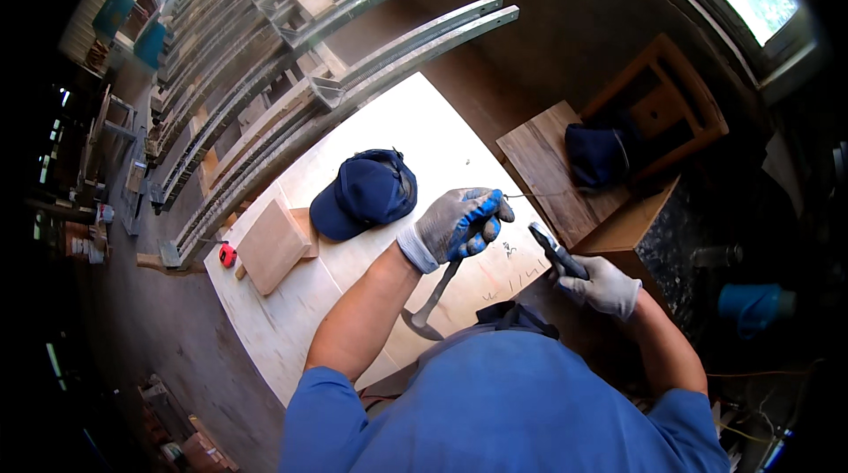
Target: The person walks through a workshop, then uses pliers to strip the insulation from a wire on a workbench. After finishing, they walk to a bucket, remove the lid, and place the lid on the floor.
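Observation:
My left hand [459, 224], in a grey and blue work glove, is raised over a pale wooden board [371, 265]. Its fingers are pinched together on a thin dark wire [530, 196] that sticks out to the right. To the right, past the board's edge, my right hand [601, 286] wears a light glove and is closed around a dark elongated tool [560, 252] with a pale tip; its exact kind cannot be made out. Below my left hand lies a hammer [435, 296] with a curved metal head, partly covered by the hand.
A navy cap [367, 195], square wood blocks [276, 246] and a red tape measure [227, 255] rest on the board. Long metal rails [389, 62] run along its far left. At right stand a wooden chair [658, 106] with a dark blue bag [596, 155] and a brown plank [556, 173].

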`<state>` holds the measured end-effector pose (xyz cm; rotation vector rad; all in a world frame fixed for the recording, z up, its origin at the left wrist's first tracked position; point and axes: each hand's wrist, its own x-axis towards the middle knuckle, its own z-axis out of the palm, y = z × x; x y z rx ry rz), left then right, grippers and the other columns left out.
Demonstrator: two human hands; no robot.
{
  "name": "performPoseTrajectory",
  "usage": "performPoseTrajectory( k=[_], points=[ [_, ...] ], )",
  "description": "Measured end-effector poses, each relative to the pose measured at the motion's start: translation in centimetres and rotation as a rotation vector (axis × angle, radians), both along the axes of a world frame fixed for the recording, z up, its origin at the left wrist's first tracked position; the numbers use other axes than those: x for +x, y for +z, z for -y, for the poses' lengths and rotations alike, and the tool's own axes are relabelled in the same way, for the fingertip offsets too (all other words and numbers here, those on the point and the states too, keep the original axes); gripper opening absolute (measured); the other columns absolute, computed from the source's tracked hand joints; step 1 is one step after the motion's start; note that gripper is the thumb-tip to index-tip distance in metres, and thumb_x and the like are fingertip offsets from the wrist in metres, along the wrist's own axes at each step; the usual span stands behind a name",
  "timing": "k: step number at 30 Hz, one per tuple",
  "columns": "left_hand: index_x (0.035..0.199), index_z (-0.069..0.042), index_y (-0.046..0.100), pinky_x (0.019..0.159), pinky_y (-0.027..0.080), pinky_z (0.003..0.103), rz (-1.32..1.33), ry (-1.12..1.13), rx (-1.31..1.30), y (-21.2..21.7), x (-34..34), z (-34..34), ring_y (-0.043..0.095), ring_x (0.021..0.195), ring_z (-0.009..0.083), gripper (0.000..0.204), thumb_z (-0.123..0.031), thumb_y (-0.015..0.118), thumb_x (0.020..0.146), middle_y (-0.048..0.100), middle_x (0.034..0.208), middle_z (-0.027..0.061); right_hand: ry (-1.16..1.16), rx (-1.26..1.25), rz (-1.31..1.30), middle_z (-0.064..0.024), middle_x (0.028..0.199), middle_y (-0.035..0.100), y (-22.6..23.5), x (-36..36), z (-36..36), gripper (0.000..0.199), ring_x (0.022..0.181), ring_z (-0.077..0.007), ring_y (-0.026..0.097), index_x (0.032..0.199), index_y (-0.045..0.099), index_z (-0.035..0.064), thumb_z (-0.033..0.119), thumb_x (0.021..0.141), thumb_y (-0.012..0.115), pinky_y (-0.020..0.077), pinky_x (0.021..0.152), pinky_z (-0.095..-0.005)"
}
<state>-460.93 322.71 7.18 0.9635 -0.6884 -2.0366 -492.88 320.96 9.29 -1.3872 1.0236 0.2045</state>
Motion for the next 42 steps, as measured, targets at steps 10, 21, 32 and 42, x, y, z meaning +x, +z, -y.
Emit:
performPoseTrajectory(
  k=[10,21,32,42],
  points=[
    [0.107,-0.001,0.07,0.042,0.043,0.017,-0.024,-0.031,0.034,0.2,0.2,-0.6,0.056,0.049,0.004,0.037,-0.034,0.054,0.109,0.064,0.071,-0.0005,0.103,-0.899,-0.087,-0.0271,0.139,0.061,0.8,1.7,1.6,0.058,0.129,-0.0417,0.059,0.145,0.053,-0.0036,0.012,0.092,0.073,0.0458,0.112,-0.0418],
    [0.106,-0.005,0.068,0.048,0.046,0.021,0.618,0.083,-0.267,0.8,-2.2,-1.4,0.055,0.052,0.0048,0.023,-0.024,0.056,0.108,0.064,0.071,0.0022,-0.003,-0.325,-0.018,-0.0193,0.105,0.073,0.7,3.4,0.8,0.043,0.1,-0.0265,0.07,0.134,0.062,0.0003,0.023,0.099,0.072,0.0534,0.092,-0.0389],
    [0.102,-0.004,0.066,0.051,0.051,0.028,1.024,0.142,-0.719,-1.6,-2.1,-2.0,0.063,0.053,0.0119,0.022,-0.025,0.06,0.106,0.067,0.068,0.0046,-0.012,-0.328,-0.083,-0.0205,0.098,0.072,1.8,4.2,-0.3,0.043,0.095,-0.0294,0.071,0.132,0.062,0.0001,0.024,0.098,0.07,0.0542,0.09,-0.0401],
    [0.099,-0.006,0.065,0.056,0.056,0.04,1.083,0.231,-0.789,-2.1,-2.7,-3.0,0.07,0.061,0.0293,0.019,-0.024,0.064,0.103,0.07,0.071,0.0114,-0.028,-0.206,-0.031,-0.0133,0.083,0.069,0.1,2.8,-0.8,0.035,0.077,-0.0214,0.065,0.113,0.069,-0.0017,0.029,0.098,0.072,0.0544,0.078,-0.0375]
  ],
)
